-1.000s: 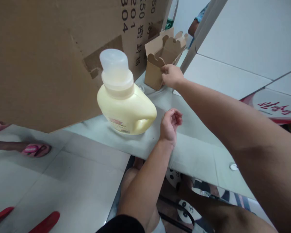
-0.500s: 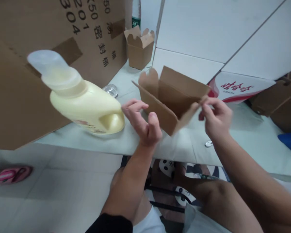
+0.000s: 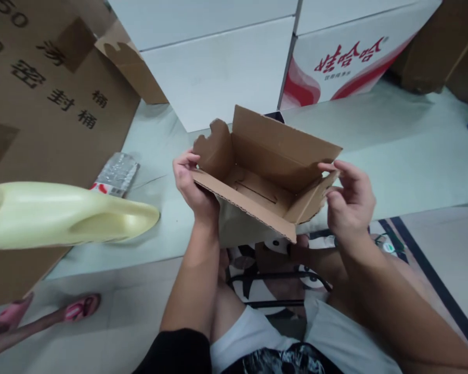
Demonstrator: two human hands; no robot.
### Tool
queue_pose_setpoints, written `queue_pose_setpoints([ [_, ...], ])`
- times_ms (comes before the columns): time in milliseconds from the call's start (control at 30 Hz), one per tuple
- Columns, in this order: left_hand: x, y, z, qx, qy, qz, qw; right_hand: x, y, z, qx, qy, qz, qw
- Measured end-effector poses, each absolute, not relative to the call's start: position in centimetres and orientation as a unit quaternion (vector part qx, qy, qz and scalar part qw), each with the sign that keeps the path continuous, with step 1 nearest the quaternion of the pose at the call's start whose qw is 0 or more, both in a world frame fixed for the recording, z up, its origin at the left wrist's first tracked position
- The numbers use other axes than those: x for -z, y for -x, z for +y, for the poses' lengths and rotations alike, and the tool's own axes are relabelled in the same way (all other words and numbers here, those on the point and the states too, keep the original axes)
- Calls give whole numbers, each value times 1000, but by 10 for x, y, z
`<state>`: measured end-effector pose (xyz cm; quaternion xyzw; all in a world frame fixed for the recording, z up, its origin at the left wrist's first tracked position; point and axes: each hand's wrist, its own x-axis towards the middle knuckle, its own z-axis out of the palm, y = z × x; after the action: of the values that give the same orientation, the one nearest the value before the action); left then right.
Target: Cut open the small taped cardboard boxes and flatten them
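A small brown cardboard box (image 3: pixel 257 195) is held tilted in front of me, its top flaps raised and its inside facing me. A slot shows in its bottom. My left hand (image 3: pixel 195 189) grips the left end, thumb and fingers closed around the side near the notched flap. At the opposite end, my right hand (image 3: pixel 349 197) pinches the right flap between thumb and fingers. The box hangs over the front edge of the pale green covered table (image 3: pixel 405 156).
On the left lie a pale yellow bottle (image 3: pixel 62 215) and a clear crumpled plastic bottle (image 3: pixel 119 174). Behind them stand a large carton (image 3: pixel 42 119) and another small cardboard box (image 3: pixel 136 67). White boxes (image 3: pixel 222 72) line the back. Another person's foot (image 3: pixel 81 306) shows at lower left.
My left hand has gone from spread fingers beside the box to gripping its left end. The right hand still holds the right flap. The view has shifted, and the yellow bottle sits further left.
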<state>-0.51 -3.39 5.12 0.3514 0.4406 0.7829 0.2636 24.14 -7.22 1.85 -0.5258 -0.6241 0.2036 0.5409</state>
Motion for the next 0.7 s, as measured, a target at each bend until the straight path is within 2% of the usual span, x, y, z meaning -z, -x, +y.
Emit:
queue_pose_setpoints([
  [167,-54,-5,-15,-799,-377,360,299,-15,-248,-72,-177,517,-690,475],
  [333,-53,-22,-2,-796,-368,379,296,-13,-258,-71,-125,542,-706,439],
  [567,-49,-34,2,-780,-414,405,238,-10,-266,-73,-64,559,-657,501],
  [700,-47,-27,0,-753,-455,427,206,-13,-267,-74,-74,533,-677,501],
])
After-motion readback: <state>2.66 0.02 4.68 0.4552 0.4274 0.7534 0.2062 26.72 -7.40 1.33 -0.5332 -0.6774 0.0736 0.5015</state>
